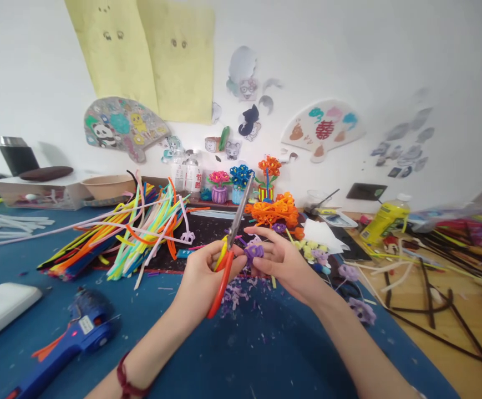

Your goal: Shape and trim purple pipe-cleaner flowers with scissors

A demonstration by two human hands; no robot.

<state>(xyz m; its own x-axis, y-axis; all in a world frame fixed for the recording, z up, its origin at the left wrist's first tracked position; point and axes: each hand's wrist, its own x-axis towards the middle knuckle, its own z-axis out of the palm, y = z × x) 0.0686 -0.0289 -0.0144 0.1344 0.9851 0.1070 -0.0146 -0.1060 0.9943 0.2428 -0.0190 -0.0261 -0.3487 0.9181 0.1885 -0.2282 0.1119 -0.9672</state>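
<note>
My left hand (199, 276), with a dark red band at its wrist, is wrapped round the red and yellow handles of a pair of scissors (241, 210). Their blades point up and away, and look closed together. A small purple pipe-cleaner flower (254, 251) is pinched in the fingers of my right hand (286, 266), just right of the scissors. Lilac and purple fuzzy clippings (234, 296) lie on the blue mat beneath both hands. Beyond them is a pile of orange pipe-cleaner flowers (276, 213).
Bundled colourful pipe cleaners (141, 227) lie to the left. A blue glue gun (78, 332) with a red light rests at front left, beside a white case (5, 310). Finished potted flowers (243, 180) stand by the wall. A yellow bottle (386, 219) and black stems (432, 299) are at right.
</note>
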